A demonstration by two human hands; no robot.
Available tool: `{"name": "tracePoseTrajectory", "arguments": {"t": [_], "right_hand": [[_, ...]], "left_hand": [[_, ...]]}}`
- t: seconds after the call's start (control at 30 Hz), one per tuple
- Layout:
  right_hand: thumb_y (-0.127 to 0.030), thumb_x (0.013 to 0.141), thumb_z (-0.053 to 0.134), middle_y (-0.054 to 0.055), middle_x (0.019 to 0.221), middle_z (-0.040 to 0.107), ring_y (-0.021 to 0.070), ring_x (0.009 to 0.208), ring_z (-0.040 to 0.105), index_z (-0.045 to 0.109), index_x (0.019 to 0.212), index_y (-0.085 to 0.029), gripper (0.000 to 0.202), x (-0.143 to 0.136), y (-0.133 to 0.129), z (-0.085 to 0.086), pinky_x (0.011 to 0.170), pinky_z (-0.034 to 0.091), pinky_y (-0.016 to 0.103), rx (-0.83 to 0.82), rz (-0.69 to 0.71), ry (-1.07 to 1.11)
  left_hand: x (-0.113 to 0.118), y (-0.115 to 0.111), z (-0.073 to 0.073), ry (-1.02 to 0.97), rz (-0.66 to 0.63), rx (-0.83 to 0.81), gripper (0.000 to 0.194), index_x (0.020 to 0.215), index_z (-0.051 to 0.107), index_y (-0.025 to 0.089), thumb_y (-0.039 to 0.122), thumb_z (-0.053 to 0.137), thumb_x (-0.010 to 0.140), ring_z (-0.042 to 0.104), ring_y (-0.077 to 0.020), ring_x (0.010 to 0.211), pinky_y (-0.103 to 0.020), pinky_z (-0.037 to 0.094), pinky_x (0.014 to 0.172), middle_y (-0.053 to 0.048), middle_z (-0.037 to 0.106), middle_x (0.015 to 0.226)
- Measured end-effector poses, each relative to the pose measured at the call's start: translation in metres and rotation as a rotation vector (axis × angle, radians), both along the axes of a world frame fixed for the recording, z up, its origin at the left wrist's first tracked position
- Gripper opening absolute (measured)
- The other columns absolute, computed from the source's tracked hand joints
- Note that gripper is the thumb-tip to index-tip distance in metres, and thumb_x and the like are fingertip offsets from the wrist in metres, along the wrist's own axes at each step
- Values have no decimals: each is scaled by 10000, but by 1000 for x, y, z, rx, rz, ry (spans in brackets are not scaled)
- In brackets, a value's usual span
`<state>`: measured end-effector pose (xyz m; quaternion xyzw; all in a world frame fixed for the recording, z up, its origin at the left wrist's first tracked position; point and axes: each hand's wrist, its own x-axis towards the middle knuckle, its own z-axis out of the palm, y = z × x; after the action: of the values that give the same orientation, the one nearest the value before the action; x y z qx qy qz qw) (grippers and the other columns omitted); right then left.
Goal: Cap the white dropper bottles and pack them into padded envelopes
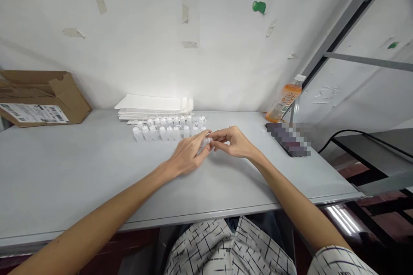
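Holding a small bottle (205, 141) over the bench (97, 172), nearer the back edge than the front, the L hand (187, 154) had thumb & fingers closed round its body, while the R hand (230, 142) closed in a tight pinch at its end; couldn't tell which part it had, as fingertips hid most of it. Doing this well prob. called for a firm but non-squeezing L grip, since such plastic would likely dent, & small, straight R-hand moves in line w/ the bottle. Rows of white bottles (169, 133) stood upright just beside the L hand, in front of a paper stack (151, 105) at the back edge, so L knuckles needed care. Drink bottle (284, 101) stood nr back R corner.
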<state>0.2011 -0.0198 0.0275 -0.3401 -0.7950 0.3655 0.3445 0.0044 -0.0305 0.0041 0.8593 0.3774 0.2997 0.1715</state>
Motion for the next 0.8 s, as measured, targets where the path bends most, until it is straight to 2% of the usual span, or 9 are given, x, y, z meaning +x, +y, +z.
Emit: {"name": "tracePoseTrajectory", "arguments": {"t": [0.1, 0.23, 0.37, 0.47, 0.57, 0.67, 0.8], "right_hand": [[-223, 860, 592, 59, 748, 746, 162, 667, 714, 760, 968, -125, 223, -2, -1, 1, 653, 598, 296, 23, 6, 16], [-242, 860, 612, 56, 720, 737, 159, 639, 708, 757, 981, -117, 227, -4, -1, 1, 648, 600, 304, -13, -15, 76], [-297, 859, 647, 71, 784, 737, 178, 687, 721, 755, 955, -116, 231, -3, 0, 2, 643, 610, 314, -13, -39, 151], [-328, 853, 662, 85, 874, 738, 185, 735, 722, 756, 958, -129, 244, -1, 1, 3, 644, 619, 322, 43, -75, 184], [-360, 851, 666, 89, 904, 734, 183, 743, 715, 756, 949, -138, 259, 2, 3, 3, 642, 622, 330, 55, -95, 181], [-364, 844, 682, 82, 871, 726, 181, 727, 708, 748, 945, -136, 259, 3, 4, 2, 651, 623, 343, 0, -59, 208], [-379, 809, 729, 57, 765, 698, 172, 674, 688, 720, 921, -125, 278, 2, 5, 1, 611, 614, 339, -93, -28, 271]], "left_hand": [[-1, 0, 0, 5, -3, 61, 403, 1287, 506, 139, 279, 278, 985, 648, -201, 788, -302, 466, 683, -78, 698, 956], [-1, 2, -4, 58, 35, 161, 475, 1386, 427, 88, 257, 261, 975, 650, -234, 872, -320, 466, 678, -110, 691, 994], [-1, 4, -2, 14, 63, 127, 495, 1460, 352, 119, 276, 292, 994, 641, -212, 841, -315, 470, 690, -99, 676, 1045], [-2, 8, 0, -62, 72, 95, 418, 1369, 476, 150, 311, 366, 1000, 613, -176, 767, -296, 464, 679, -85, 656, 1041], [-3, 13, -1, -94, 34, 135, 300, 1151, 617, 153, 313, 417, 996, 564, -158, 713, -267, 439, 621, -53, 618, 889], [-4, 17, -4, -108, -14, 194, 237, 1068, 634, 160, 274, 439, 995, 510, -137, 656, -243, 412, 581, -25, 559, 797], [-5, 18, -7, -106, -50, 291, 209, 1101, 608, 159, 226, 439, 997, 497, -125, 657, -234, 408, 583, -33, 553, 840]]}}
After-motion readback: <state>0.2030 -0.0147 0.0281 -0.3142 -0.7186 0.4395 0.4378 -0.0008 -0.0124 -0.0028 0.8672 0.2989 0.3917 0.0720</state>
